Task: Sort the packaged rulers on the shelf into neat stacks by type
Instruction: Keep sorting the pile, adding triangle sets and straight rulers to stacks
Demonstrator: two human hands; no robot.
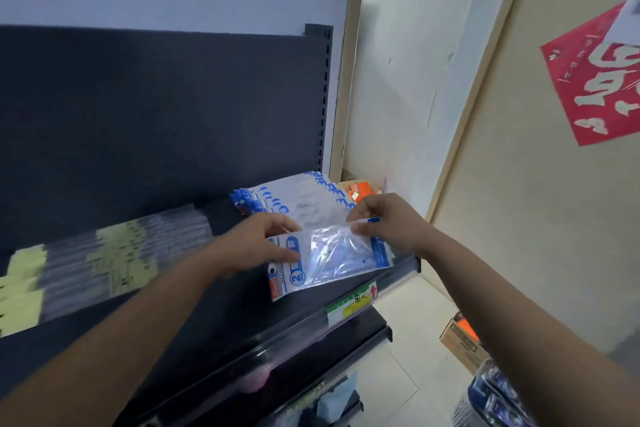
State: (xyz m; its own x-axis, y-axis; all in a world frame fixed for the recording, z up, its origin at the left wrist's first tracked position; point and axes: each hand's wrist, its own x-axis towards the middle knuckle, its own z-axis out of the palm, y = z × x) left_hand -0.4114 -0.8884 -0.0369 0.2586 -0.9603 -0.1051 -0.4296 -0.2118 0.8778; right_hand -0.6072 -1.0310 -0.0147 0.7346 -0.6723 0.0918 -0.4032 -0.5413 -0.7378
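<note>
A blue-and-white packaged ruler set in a shiny clear bag hovers just above the dark shelf near its front right edge. My left hand holds the pack's left end, fingers on top. Its upper right corner is pinched by my right hand. Behind the pack lies a fanned stack of the same blue-and-white packs. Farther left on the shelf, clear packs with yellow labels lie in overlapping rows.
The shelf's front rail carries a price label. Orange packs sit at the back right corner by the wall. A lower shelf holds goods. A cardboard box stands on the floor at right.
</note>
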